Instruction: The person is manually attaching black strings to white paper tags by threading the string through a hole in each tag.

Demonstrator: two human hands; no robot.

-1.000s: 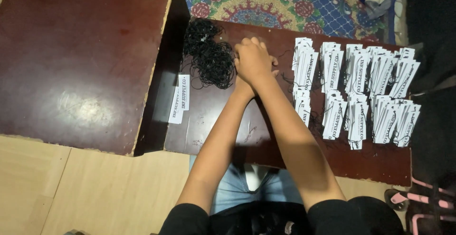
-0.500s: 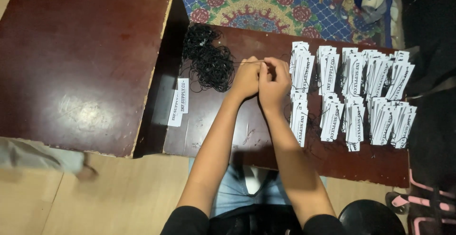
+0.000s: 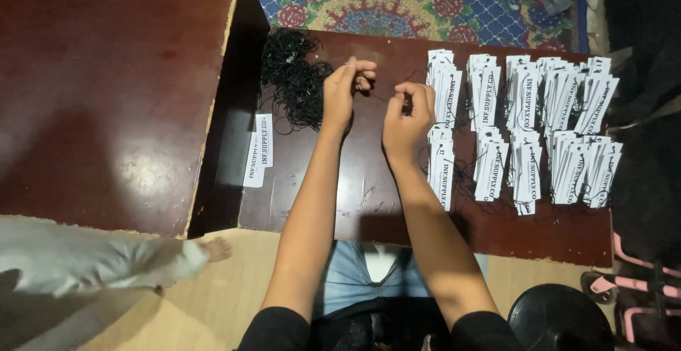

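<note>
My left hand (image 3: 343, 90) and my right hand (image 3: 408, 113) hover over a low dark wooden table (image 3: 369, 188), a little apart. Each pinches an end of a thin black string (image 3: 381, 96) stretched between them. A tangled heap of black strings (image 3: 291, 76) lies just left of my left hand. Rows of white paper tags with black strings (image 3: 528, 120) are stacked to the right of my right hand. The nearest stack (image 3: 441, 166) sits right beside my right wrist.
Two loose white tags (image 3: 258, 149) lie at the table's left edge. A larger reddish-brown board (image 3: 106, 88) adjoins on the left. Another person's clothed leg and bare foot (image 3: 113, 259) rest on the floor at lower left. A patterned rug (image 3: 397, 3) lies beyond.
My hands were pressed together by the string heap; now they have pulled apart with a string between them. Another person's leg has come into view at lower left.
</note>
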